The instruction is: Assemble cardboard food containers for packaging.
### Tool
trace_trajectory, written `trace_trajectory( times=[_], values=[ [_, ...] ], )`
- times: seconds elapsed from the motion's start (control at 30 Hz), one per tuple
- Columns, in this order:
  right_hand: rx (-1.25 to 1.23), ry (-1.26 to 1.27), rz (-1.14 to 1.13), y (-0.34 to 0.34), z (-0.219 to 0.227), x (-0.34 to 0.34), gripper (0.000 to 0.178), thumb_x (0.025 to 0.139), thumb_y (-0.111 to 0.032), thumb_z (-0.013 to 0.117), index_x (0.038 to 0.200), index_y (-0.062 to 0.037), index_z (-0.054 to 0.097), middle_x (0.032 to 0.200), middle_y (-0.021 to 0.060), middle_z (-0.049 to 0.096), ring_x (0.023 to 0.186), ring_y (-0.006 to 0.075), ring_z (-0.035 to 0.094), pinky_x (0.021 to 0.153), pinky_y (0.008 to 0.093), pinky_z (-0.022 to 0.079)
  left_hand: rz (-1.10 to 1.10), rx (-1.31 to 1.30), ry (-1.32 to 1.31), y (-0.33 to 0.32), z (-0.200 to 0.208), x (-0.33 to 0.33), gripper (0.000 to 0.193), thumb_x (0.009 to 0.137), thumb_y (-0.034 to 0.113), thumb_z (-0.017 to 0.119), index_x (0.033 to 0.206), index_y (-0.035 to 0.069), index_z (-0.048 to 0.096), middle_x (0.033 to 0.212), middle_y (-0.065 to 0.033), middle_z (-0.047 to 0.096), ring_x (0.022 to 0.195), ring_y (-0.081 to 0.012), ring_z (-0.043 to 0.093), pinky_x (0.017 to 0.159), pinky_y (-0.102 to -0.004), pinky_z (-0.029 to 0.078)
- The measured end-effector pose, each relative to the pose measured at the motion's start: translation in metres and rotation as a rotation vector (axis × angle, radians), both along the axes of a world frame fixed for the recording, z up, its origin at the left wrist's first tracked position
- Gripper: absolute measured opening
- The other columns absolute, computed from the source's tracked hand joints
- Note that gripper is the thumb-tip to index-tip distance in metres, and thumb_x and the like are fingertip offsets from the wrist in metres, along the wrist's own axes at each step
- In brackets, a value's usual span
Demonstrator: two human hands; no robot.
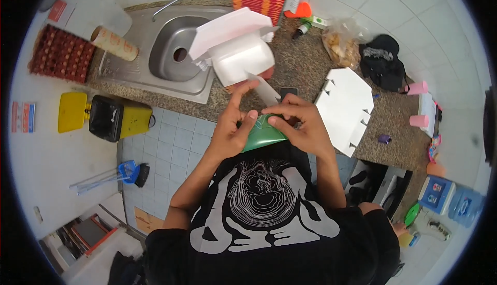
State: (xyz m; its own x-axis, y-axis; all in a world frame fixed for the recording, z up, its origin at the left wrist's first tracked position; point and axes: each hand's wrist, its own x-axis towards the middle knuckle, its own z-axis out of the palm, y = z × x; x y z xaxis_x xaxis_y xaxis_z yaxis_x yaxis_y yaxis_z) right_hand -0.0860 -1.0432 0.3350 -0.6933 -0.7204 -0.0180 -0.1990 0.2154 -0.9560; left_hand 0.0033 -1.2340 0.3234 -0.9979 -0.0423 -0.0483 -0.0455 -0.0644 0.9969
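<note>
Close in front of my black shirt, both hands hold a shiny green packet or folded sheet (265, 137) by its upper edge. My left hand (234, 124) pinches its left side with the thumb, index finger raised. My right hand (300, 120) grips the right side between thumb and fingers. Just beyond my fingers lies a white paper-like strip (265, 90); whether a finger touches it I cannot tell. Behind it stand white foam trays (243, 60), one tilted up. A small dark flat object (289, 92) sits beside my right fingers on the counter.
A steel sink (181, 52) is at the left, with a paper roll (115, 44) and stacked egg trays (61, 53) beyond. A flattened white box (344, 110), a bag of food (341, 41) and a black cap (382, 60) lie right. Below the sink stands a yellow bin (135, 122).
</note>
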Motion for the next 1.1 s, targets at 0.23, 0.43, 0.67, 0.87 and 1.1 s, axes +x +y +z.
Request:
trace_trajectory(
  times=[0.23,0.43,0.67,0.87,1.1],
  values=[
    [0.247,0.748,0.267,-0.064,0.014,0.028,0.065,0.067,-0.051,0.081,0.112,-0.008,0.064,0.096,0.0079,0.056,0.087,0.0306,0.062,0.065,0.041,0.051,0.13,-0.225,0.041,-0.06,-0.007,0.029,0.053,0.101,0.013,0.049,0.15,0.006,0.03,0.083,-0.0009,0.062,0.062,-0.0041,0.049,0.062,-0.019,0.041],
    [-0.111,0.158,-0.018,-0.079,-0.009,0.034,0.061,0.098,-0.054,0.049,0.111,0.0041,0.063,0.101,0.013,0.064,0.091,0.0224,0.06,0.076,0.0381,0.047,0.156,0.501,0.04,-0.154,-0.013,0.133,0.089,0.088,0.052,0.067,0.152,0.006,0.026,0.1,-0.0111,0.07,0.094,-0.0167,0.067,0.085,-0.0304,0.049],
    [0.006,0.038,-0.164,-0.126,-0.097,0.066,0.052,0.106,-0.041,0.038,0.11,0.0069,0.058,0.101,0.0164,0.063,0.094,0.0271,0.057,0.084,0.0397,0.044,0.351,0.04,0.027,-0.137,-0.002,0.221,0.036,0.093,0.026,0.068,0.119,0.002,0.061,0.09,-0.0066,0.07,0.083,-0.0127,0.064,0.073,-0.0303,0.049],
    [-0.152,0.774,0.45,-0.206,-0.077,0.055,0.057,0.103,-0.044,0.044,0.12,0.0088,0.058,0.107,0.0158,0.065,0.101,0.0279,0.058,0.092,0.0393,0.044,0.477,-0.423,-0.172,-0.112,-0.007,0.254,0.021,0.088,0.019,0.068,0.105,0.008,0.068,0.084,-0.0136,0.069,0.08,-0.0239,0.068,0.067,-0.0384,0.049],
    [-0.188,-0.191,0.56,-0.238,-0.054,0.092,0.038,0.093,-0.035,0.067,0.093,0.0017,0.06,0.089,0.0091,0.06,0.08,0.0175,0.056,0.074,0.0311,0.044,0.717,-0.492,-0.277,-0.08,-0.037,0.256,0.022,0.093,0.034,0.062,0.101,0.016,0.073,0.075,-0.0067,0.069,0.066,-0.0267,0.066,0.058,-0.0416,0.048]
  ],
)
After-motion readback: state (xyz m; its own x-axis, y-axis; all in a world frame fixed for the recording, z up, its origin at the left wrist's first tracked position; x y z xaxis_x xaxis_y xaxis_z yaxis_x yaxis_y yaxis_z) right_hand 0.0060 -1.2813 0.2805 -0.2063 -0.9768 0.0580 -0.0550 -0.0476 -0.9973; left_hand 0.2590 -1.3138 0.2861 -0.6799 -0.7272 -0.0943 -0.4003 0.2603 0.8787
